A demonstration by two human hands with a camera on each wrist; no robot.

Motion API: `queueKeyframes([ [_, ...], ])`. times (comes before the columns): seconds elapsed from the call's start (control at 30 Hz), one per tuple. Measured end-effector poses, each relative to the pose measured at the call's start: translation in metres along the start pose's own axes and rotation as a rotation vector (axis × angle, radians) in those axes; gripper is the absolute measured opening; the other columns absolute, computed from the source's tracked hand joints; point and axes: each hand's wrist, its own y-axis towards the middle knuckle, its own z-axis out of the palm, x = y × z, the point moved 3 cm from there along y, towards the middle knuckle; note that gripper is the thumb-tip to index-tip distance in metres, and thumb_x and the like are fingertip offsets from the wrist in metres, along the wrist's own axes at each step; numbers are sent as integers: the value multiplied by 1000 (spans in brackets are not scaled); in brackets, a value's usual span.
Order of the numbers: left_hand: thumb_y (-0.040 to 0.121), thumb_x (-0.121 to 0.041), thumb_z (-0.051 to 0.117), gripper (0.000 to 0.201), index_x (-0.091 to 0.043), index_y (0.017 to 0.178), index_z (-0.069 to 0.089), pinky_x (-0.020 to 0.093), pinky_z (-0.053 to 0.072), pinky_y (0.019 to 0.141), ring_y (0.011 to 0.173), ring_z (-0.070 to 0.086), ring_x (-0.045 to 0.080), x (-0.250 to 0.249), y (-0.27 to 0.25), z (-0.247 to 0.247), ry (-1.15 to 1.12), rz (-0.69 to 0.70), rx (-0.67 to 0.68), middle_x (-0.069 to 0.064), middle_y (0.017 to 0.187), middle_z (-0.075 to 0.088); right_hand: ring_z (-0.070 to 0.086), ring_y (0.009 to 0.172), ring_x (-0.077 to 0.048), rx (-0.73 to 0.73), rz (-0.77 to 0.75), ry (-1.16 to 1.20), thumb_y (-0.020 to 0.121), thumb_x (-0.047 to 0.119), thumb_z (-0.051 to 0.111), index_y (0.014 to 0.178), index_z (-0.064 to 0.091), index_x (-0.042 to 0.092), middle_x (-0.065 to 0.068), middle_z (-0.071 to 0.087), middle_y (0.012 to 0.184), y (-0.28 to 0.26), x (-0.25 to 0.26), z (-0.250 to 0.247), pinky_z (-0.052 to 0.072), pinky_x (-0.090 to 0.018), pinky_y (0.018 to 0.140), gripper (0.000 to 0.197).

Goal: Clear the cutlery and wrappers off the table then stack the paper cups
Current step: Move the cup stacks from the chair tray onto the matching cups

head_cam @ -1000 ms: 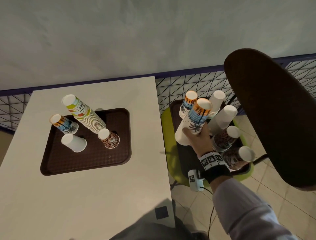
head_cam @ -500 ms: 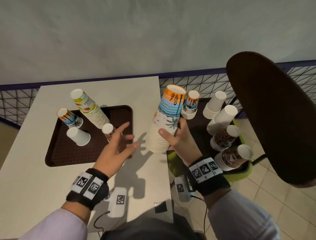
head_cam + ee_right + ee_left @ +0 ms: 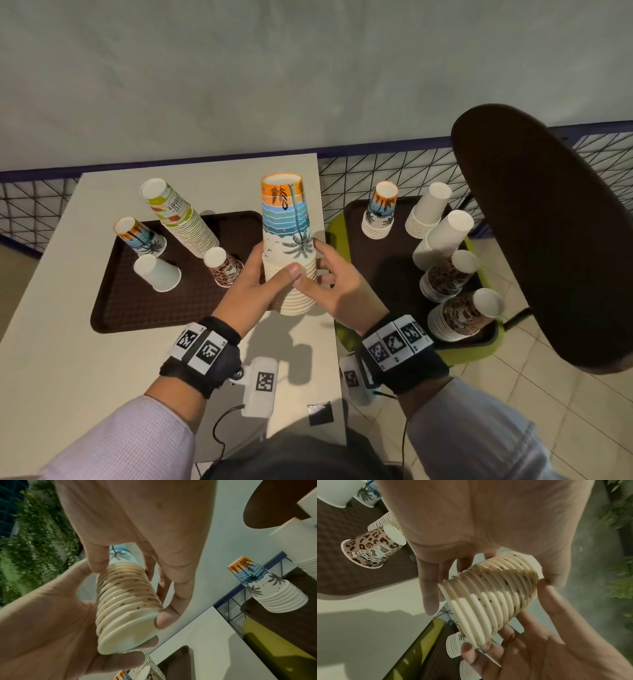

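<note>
Left hand (image 3: 255,274) joined right hand (image 3: 337,286) gripping ribbed (seemingly paper) cup stack (image 3: 289,246).

Both arms wear light purple sleeves (image 3: 137,442). Behind the fingers, black wrist bands (image 3: 202,359) carry white squares with black patterns.

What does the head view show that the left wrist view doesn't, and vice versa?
Head only: the palm-print top of the held stack, the tall stack on the table tray, the chair tray.
Left wrist only: the "hellokitty" lettering on the leopard cup.
Both: left hand and right hand gripping the held stack's ribbed rims.
</note>
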Motion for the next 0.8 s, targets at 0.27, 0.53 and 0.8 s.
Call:
queueKeyframes([
  [0.27, 76, -43, 79, 76, -24, 142, 48, 47, 47, 109, 125, 63, 17, 4, 7, -7, -42, 16, -60, -3, 134, 67, 60, 122, -10, 45, 21, -100, 89, 14, 74, 155, 35, 31, 10, 59, 140, 1, -8, -3, 49, -22, 101, 79],
  [0.53, 80, -38, 76, 67, -29, 140, 50, 56, 46, 109, 122, 64, 14, 9, 6, -13, -51, -35, -141, -8, 131, 68, 61, 117, -14, -346, 182, -19, 84, 15, 67, 141, 47, 29, 5, 53, 138, 25, -40, -66, 52, -50, 103, 62],
  [0.8, 86, -33, 76, 61, -37, 139, 48, 46, 58, 89, 120, 65, 16, 15, 8, -22, -133, -53, -193, -12, 130, 68, 45, 140, -28, -646, 360, -123, 89, 25, 73, 154, 31, 15, -9, 46, 152, 87, -98, -144, 38, -45, 116, 78],
])
